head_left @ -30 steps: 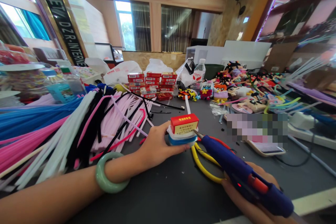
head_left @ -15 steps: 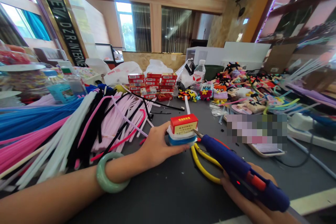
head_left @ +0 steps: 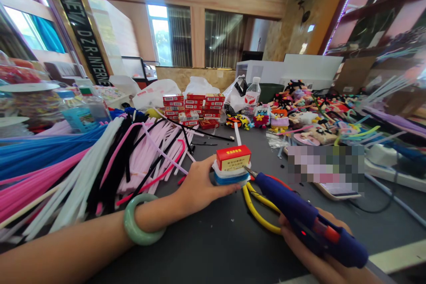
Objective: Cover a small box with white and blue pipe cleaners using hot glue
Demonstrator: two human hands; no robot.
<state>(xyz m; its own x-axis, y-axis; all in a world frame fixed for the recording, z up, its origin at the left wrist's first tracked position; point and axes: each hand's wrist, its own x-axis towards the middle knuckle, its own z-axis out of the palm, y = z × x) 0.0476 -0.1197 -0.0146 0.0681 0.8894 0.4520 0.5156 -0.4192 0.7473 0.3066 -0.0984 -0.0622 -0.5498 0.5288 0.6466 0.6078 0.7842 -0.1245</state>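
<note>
Gripping right hand (head_left: 308, 253): fingers curled around a blue glue gun (head_left: 299, 213), red light lit, nozzle (head_left: 252, 171) aimed toward 10 o'clock.
Left hand (head_left: 199, 184): closed on the red box (head_left: 233, 157), thumb along its near lower side, the other fingers at 9 o'clock, their ends hidden behind it.
Green bangle (head_left: 129, 219): around the left wrist.
Red box: between thumb and fingers, white-and-blue trim (head_left: 231, 179) around its lower part; nozzle at its 4 o'clock side, contact too small to tell.
Yellow handles (head_left: 250, 209): 5 o'clock from the box, on the dark table (head_left: 206, 253).
Phone (head_left: 342, 191): between 3 and 4 o'clock.
Fuzzy stems (head_left: 80, 173): 9 o'clock, bundled.
Stacked boxes (head_left: 193, 108): 11 o'clock.
Plush figures (head_left: 279, 120): toward 2 o'clock.
</note>
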